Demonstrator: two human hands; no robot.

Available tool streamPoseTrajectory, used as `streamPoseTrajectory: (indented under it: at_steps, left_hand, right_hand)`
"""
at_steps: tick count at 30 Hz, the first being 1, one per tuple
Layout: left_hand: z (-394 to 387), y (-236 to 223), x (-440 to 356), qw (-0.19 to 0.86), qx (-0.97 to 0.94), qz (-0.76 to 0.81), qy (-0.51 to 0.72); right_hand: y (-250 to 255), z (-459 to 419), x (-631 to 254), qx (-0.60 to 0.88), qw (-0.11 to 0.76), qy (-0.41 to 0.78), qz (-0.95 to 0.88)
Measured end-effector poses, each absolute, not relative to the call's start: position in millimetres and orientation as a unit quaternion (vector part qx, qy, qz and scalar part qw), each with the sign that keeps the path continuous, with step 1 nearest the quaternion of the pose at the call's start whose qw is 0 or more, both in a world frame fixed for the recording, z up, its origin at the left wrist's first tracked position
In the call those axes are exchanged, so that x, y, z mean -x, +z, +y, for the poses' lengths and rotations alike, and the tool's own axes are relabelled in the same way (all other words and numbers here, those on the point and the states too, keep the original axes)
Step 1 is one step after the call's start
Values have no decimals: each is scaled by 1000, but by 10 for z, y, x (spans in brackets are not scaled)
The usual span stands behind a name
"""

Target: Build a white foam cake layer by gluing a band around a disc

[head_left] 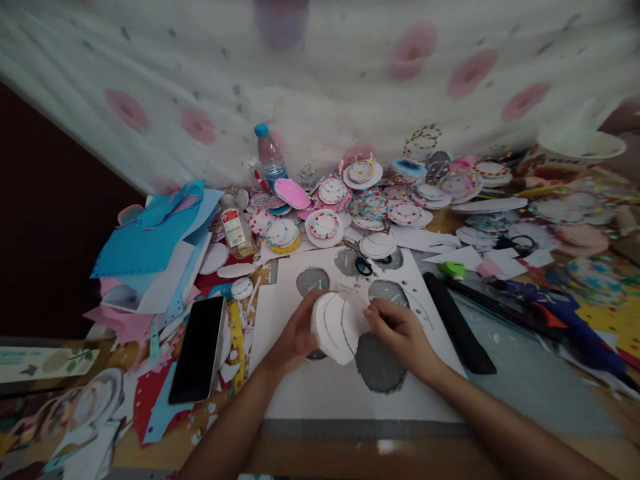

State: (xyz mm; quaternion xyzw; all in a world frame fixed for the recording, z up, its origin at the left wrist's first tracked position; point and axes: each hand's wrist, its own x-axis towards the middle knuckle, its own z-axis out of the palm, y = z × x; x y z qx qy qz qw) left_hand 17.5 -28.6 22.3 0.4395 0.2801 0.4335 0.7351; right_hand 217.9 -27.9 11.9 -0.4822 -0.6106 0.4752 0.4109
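My left hand is wrapped round the left side of a white foam disc, which is tilted up and has curved dark lines across its face. My right hand pinches at the disc's right edge, thumb and forefinger together. Both hands hang over a white foam sheet with several round holes cut through it, the grey surface showing beneath. At the sheet's far edge lie scissors with black handles, partly under another white disc. Whether the held piece is one disc or several layers is hard to tell.
Decorated foam discs pile up along the back beside a blue-capped bottle and a glue bottle. On the left are a phone and blue foam sheets. A black bar and glue gun lie right.
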Motion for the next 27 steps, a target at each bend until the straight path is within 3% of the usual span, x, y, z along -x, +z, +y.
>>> streamPoseTrajectory:
  at_steps: [27]
  left_hand:
    - [-261,185,-242,689,-514,271,433]
  right_hand:
    - [10,-325,-2164,462,345,445,-685]
